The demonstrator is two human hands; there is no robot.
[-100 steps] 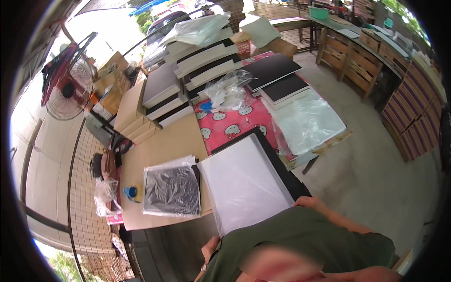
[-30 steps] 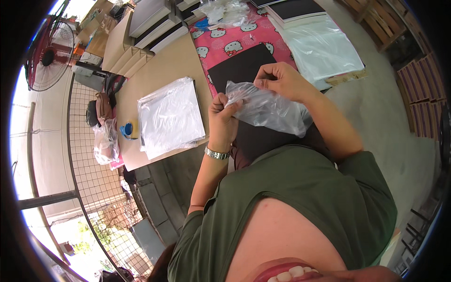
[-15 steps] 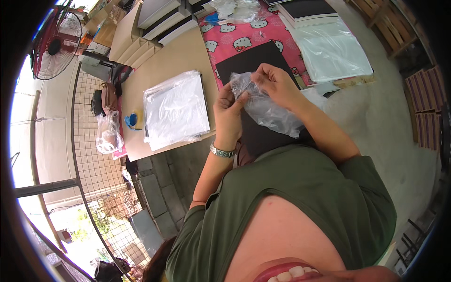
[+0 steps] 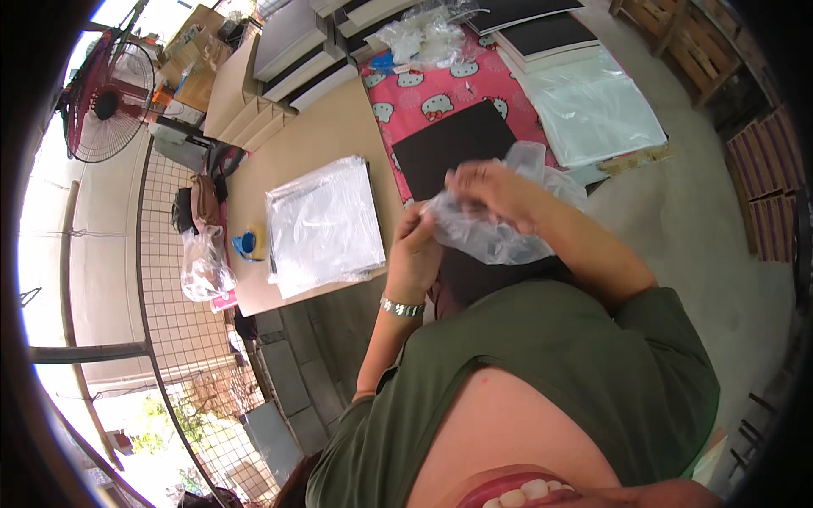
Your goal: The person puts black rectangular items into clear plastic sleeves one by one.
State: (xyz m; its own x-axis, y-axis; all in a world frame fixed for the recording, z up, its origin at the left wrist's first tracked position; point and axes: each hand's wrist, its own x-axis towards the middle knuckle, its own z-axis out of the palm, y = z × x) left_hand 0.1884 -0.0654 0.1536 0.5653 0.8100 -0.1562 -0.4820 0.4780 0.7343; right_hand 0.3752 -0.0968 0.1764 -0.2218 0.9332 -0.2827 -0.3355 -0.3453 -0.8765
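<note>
In front of my body my left hand (image 4: 413, 254) pinches the edge of a crumpled clear plastic bag (image 4: 484, 241) between thumb and fingers. My right hand (image 4: 500, 193) is over the bag, its fingers bent and smeared by motion, so I cannot tell whether it grips the film. Beyond the hands a flat black board (image 4: 453, 146) lies on a pink cloth with cartoon cat faces (image 4: 428, 102). Left of my hands, a stack wrapped in clear plastic (image 4: 326, 224) rests on the brown tabletop (image 4: 254, 186).
Thick dark-covered stacks (image 4: 292, 46) stand at the far left of the table. A pile of clear plastic sleeves (image 4: 597, 110) lies at the right, by black-covered books (image 4: 546, 38). A tape roll (image 4: 246, 244) sits near the left edge. A fan (image 4: 106, 103) stands beyond.
Both hands have come lower, nearer my body. The bag has spread wider to the right, and my right hand has moved down across it. More of the black board shows.
</note>
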